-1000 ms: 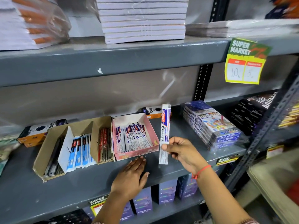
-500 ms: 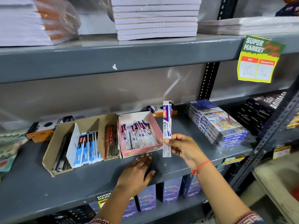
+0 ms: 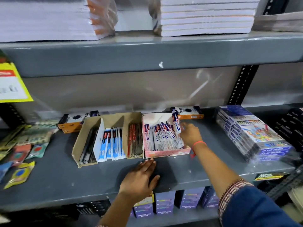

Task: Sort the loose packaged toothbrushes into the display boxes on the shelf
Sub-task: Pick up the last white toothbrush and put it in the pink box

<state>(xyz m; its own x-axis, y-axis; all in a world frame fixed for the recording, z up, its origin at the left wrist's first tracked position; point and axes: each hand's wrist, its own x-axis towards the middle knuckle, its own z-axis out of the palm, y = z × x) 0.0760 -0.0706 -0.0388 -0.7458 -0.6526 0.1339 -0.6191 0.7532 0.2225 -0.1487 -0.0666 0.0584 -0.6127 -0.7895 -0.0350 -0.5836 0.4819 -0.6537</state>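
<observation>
My right hand (image 3: 189, 134) holds a white, blue and red packaged toothbrush (image 3: 176, 122) upright over the right side of the pink display box (image 3: 167, 154), which holds several matching packs. My left hand (image 3: 139, 177) lies flat on the grey shelf (image 3: 49, 185), fingertips just in front of the pink box. To the left stands a brown cardboard box (image 3: 77, 145) with dividers: black packs on its left, blue-and-white packs (image 3: 111, 145) in the middle, red packs (image 3: 133, 140) on its right.
Clear-wrapped colourful boxes (image 3: 250, 133) stand to the right. Orange-and-white boxes (image 3: 73, 123) lie behind the display boxes. Small loose sachets (image 3: 21, 149) cover the shelf's left end. Paper stacks (image 3: 205, 15) fill the shelf above; purple boxes (image 3: 164, 203) sit below. A yellow price tag (image 3: 11, 86) hangs at left.
My right hand has carried the toothbrush from in front of the shelf edge forward and left to over the pink box. The view has shifted left and closer. My left hand stays on the shelf.
</observation>
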